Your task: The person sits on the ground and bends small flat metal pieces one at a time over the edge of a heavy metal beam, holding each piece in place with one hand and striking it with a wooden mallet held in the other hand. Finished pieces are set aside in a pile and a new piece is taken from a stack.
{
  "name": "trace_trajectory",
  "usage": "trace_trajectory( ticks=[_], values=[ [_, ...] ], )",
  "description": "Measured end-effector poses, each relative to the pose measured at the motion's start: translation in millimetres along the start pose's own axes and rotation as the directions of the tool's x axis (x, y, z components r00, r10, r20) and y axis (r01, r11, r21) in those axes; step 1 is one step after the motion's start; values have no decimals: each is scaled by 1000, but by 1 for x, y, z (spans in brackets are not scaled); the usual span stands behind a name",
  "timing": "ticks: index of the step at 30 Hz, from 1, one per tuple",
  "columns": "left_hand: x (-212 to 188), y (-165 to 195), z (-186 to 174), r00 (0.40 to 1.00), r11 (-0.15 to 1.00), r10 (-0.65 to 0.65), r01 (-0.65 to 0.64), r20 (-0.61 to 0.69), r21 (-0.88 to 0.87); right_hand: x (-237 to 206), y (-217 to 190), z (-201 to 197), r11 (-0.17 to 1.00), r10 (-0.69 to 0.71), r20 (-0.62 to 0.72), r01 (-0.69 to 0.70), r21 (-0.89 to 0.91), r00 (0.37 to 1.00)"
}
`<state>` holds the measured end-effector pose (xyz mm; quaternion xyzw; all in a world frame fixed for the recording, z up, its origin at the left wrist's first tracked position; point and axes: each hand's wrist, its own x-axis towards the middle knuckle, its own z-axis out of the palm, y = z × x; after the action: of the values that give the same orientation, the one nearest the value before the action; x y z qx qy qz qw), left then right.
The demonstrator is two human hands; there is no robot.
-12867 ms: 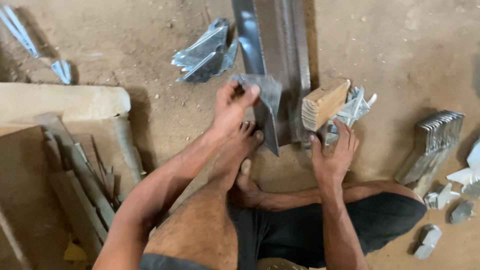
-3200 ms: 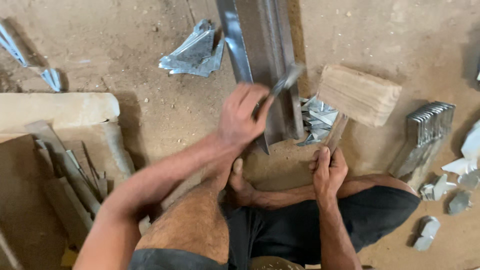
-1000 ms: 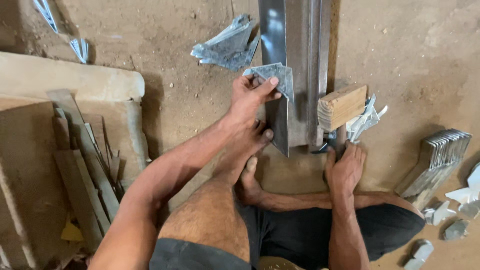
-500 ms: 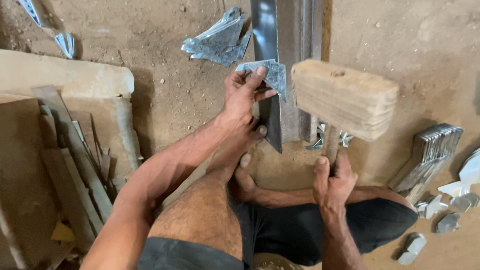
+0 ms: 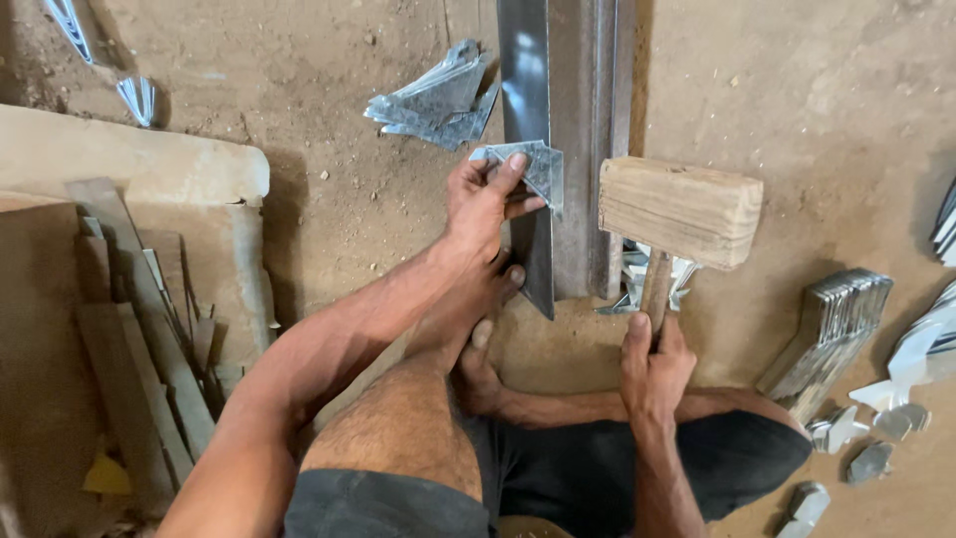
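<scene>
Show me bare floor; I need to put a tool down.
Free: dirt floor right of the long steel bar, above the stacked metal pieces. Crowded: around the wooden mallet, and the bent sheet-metal scraps left of the bar.

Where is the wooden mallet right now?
In the head view, the wooden mallet is right of centre, gripped by its handle in the right hand, its head raised beside the long steel bar.

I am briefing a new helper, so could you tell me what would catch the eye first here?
The big wooden mallet, raised in the right hand at centre right. Beside it, the left hand presses a small folded metal piece onto the long steel bar, which a bare foot steadies.
</scene>
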<state>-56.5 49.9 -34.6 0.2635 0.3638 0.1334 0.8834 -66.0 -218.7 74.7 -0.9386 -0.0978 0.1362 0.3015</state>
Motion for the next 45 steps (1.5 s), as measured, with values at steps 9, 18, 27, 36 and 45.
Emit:
trace_trajectory(
  ticks=[9,18,27,36,45],
  values=[
    [0,5,0,1000,1000,-5,5,28,-23,20,-30,13,600,-430,-499,651,465,752],
    [0,7,1,998,997,-66,66,11,-26,15,-7,17,624,-172,-355,380,683,919],
    [3,12,2,990,988,-136,138,33,-64,24,6,33,666,-90,-144,167,727,986],
    [11,13,-4,985,984,-169,171,41,-49,55,15,33,692,357,110,-342,636,928],
    [53,66,-8,865,637,68,-422,498,645,21,0,-43,185,-194,-188,224,957,963]
  ],
)
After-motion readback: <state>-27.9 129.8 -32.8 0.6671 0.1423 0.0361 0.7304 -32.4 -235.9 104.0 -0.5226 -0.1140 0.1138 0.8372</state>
